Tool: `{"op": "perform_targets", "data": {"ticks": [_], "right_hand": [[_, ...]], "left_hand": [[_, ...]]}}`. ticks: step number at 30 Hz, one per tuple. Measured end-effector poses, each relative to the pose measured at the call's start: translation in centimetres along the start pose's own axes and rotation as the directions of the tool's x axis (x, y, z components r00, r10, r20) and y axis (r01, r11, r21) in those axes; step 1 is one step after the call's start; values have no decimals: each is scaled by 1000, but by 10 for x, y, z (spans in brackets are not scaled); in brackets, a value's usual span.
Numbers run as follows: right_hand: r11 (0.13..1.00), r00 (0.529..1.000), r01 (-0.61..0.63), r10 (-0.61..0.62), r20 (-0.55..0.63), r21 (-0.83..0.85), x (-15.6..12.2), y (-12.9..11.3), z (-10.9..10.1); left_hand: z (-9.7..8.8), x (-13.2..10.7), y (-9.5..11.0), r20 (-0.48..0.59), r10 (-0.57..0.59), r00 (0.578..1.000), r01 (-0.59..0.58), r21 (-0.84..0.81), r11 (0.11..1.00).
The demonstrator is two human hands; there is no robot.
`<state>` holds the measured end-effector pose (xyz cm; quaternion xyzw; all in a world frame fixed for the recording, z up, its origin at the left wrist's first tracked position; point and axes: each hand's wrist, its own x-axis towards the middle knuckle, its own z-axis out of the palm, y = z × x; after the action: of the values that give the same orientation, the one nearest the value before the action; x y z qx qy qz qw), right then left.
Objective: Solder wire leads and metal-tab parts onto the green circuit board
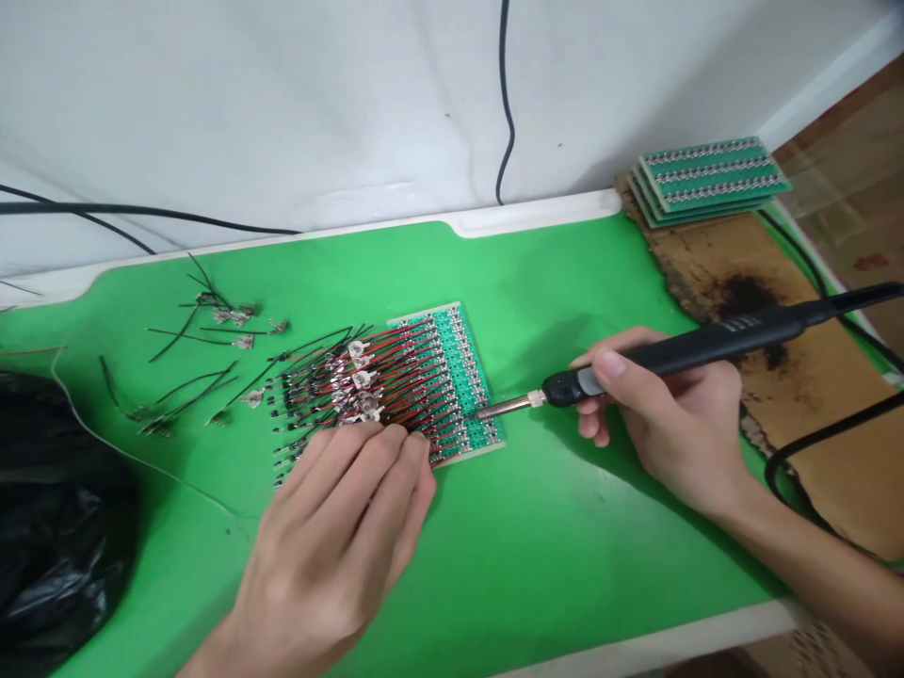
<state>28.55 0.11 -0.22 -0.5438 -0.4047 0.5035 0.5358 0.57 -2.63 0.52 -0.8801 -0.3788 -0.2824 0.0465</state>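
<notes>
My left hand (331, 527) lies over a dense fan of red and black wires (381, 377), its fingers pressing them down on a green circuit board panel (466, 395). The wires end in small metal terminals on the left and run to rows of solder pads. My right hand (664, 414) grips a black soldering iron (678, 353) like a pen. Its thin metal tip (501, 407) reaches the board's right side. I cannot tell whether the tip touches a pad. My left hand hides the board's lower left part.
The board lies on a green work mat (565, 527) with a white rim. Loose wires with terminals (212, 330) lie to its left, beside a black plastic bag (56, 527). Stacked green boards (706, 179) sit on scorched cardboard (777, 377) at the back right.
</notes>
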Motion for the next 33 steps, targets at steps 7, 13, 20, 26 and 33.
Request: {"op": "perform_targets", "data": {"ticks": [7,13,20,26,33], "right_hand": [[1000,1000,8,-9,-16,-12,0,-2,1],[1000,1000,18,-18,-21,12,1,-1,0],[999,999,-21,23,-45,36,-1,-5,2],[998,998,-50,52,-37,35,0,-7,2],[998,1000,-19,19,-2,61,4,-4,-2]], "left_hand": [[1,0,0,-3,9,1000,-9,12,1000],[-1,0,1,-4,3,1000,-3,11,1000],[0,-2,0,3,8,1000,-8,18,1000],[-1,-1,1,4,4,1000,-4,11,1000],[0,0,0,-5,12,1000,-12,4,1000]]}}
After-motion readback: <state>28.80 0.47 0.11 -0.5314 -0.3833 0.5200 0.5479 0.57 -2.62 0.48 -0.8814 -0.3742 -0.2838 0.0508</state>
